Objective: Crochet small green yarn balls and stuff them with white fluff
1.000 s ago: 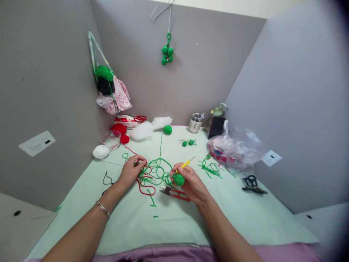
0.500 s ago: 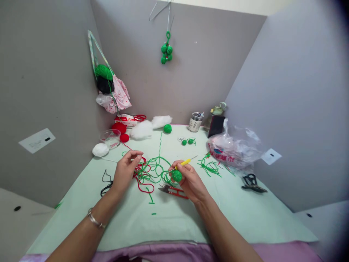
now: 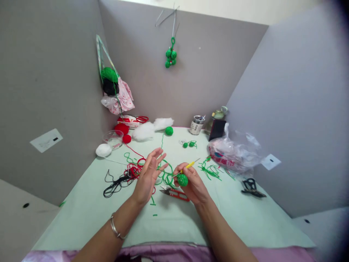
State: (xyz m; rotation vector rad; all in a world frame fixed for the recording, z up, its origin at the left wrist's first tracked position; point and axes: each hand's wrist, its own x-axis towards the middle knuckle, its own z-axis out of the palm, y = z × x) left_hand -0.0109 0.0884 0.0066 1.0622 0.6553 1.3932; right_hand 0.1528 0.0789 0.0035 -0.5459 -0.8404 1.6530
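My right hand [image 3: 192,182] holds a yellow-handled crochet hook [image 3: 190,165] together with a small green crocheted ball [image 3: 182,179], its fingers pinched round both. To its left, my left hand [image 3: 148,177] is raised over the yarn with its fingers spread, a green strand passing by the fingertips. Loops of green yarn [image 3: 166,178] lie between the hands. Red yarn [image 3: 133,170] is tangled left of my left hand, beside a black cord bundle [image 3: 117,185]. Red thread snips [image 3: 176,194] lie just below my right hand, which partly covers their handle end.
A green yarn ball [image 3: 169,131], white stuffing [image 3: 143,131], and a pen tin [image 3: 196,125] stand at the back. On the right are a plastic bag [image 3: 231,151] and black scissors [image 3: 252,188]. Two small green balls [image 3: 188,145] and green yarn scraps [image 3: 211,170] lie nearer the middle.
My left hand has moved right, towards my right hand, and its fingers have spread. My right hand still holds the hook and green ball. The view has shifted slightly.
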